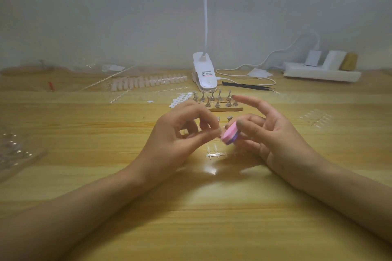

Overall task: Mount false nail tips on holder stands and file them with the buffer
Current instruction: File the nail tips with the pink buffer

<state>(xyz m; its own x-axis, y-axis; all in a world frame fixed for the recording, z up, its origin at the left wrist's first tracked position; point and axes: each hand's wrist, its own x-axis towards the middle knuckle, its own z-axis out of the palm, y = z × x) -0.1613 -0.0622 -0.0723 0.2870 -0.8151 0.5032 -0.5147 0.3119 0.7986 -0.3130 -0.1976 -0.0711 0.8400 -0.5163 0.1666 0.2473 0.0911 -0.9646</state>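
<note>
My right hand (273, 133) holds a pink and purple buffer block (230, 135) between thumb and lower fingers, with the index finger stretched out above. My left hand (180, 133) pinches something small at its fingertips, right against the buffer's near end; the item itself is too small to make out. Several metal holder stands (214, 99) sit on a brown strip just beyond my hands. Two more stands (229, 118) peek out between my hands. A short clear strip of nail tips (214, 152) lies on the table below the buffer.
A white clip lamp (204, 74) stands at the back centre with its cable running right to a power strip (320, 72). Black tweezers (248, 86) lie beside it. Rows of nail tips (148, 81), adhesive dots (180, 99) and clear packaging lie back left; more tips (316, 118) at right.
</note>
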